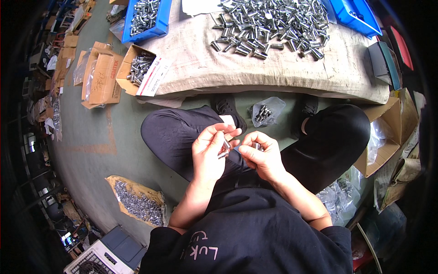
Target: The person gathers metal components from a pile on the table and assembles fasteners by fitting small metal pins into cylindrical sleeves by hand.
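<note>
My left hand is closed on shiny metal bolts; at least two short cylindrical shanks show between the thumb and fingers. Just to its right, my right hand is pinched, with the end of a metal bolt showing between thumb and forefinger. Both hands are held above my lap, close together but apart. Beyond them on the floor, between my shoes, lies a clear plastic bag with several bolts in it. A large heap of flat-headed bolts is spread on the cloth-covered table ahead.
Blue bins stand at both sides of the heap. An open carton of bolts sits at the table's left corner, beside another carton. Small parts fill a tray at left; an open box stands right.
</note>
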`<state>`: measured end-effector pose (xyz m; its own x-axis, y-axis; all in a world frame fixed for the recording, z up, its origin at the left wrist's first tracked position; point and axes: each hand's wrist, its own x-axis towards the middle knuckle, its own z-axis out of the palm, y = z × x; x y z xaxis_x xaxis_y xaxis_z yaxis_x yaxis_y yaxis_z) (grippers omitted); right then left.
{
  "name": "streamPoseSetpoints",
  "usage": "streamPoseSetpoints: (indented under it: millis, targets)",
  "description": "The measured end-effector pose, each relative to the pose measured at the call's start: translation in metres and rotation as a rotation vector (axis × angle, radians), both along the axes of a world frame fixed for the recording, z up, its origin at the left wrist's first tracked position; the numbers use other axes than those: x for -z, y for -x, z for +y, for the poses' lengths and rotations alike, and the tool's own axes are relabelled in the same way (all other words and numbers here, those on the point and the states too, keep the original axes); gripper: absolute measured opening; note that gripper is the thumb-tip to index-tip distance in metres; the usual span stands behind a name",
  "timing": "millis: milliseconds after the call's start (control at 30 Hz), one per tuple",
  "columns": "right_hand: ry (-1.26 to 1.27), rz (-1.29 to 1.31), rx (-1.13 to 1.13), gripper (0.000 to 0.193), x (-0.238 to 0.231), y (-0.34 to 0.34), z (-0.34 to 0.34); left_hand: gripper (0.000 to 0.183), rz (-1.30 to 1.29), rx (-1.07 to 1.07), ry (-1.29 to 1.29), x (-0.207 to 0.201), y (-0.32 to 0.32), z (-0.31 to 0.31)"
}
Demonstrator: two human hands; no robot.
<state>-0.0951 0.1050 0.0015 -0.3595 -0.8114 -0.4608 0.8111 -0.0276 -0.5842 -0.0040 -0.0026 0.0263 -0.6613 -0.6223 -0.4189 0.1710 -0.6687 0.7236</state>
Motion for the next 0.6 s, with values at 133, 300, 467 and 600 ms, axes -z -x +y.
streamPoseSetpoints:
  millis: [133,300,467,600]
  targets:
    - [-0.019,0.168,-0.011,0.018,0.000,-0.005,-0.005,0.016,-0.012,-0.076,-0.004,0.005,0.000,0.007]
    - [-0.003,0.301,0.031,0.023,-0.001,-0.012,-0.006,0.015,-0.049,-0.046,0.244,0.007,0.004,0.018]
    - [-0.053,0.404,-0.009,0.021,-0.003,-0.012,-0.004,0.016,-0.069,-0.044,0.243,0.010,0.003,0.017]
    - [-0.100,0.477,0.019,0.017,0.002,-0.012,0.000,0.023,-0.116,0.008,0.072,0.009,0.001,0.010]
